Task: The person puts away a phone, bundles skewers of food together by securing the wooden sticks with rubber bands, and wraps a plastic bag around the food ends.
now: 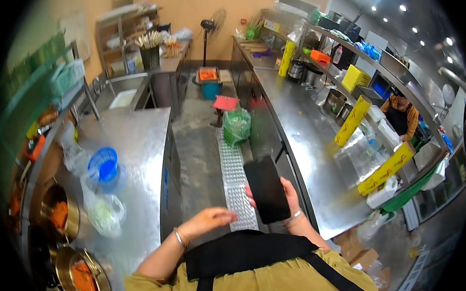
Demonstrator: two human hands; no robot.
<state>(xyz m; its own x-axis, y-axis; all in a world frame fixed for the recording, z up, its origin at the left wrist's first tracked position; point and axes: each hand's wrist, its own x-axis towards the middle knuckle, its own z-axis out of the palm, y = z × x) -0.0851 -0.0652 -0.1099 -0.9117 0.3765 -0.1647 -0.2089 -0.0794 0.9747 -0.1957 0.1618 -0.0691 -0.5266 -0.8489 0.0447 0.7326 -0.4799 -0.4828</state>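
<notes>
A black phone (266, 189), its screen dark, is upright in my right hand (291, 200), with fingers showing along both of its edges. My left hand (214, 220) is to the left of the phone and does not touch it. Its fingers are blurred and point right, and I cannot make out whether they hold anything. Below both hands lies the black apron (248, 253) over my yellow-brown top.
Steel counters (138, 129) flank the aisle; the left bears a blue basket (104, 164), a bag of greens (106, 216) and pots (83, 277). Ahead on the floor stand a green-bagged bin (237, 127) and a red stool (226, 102). Another person (400, 116) is beyond the right shelf.
</notes>
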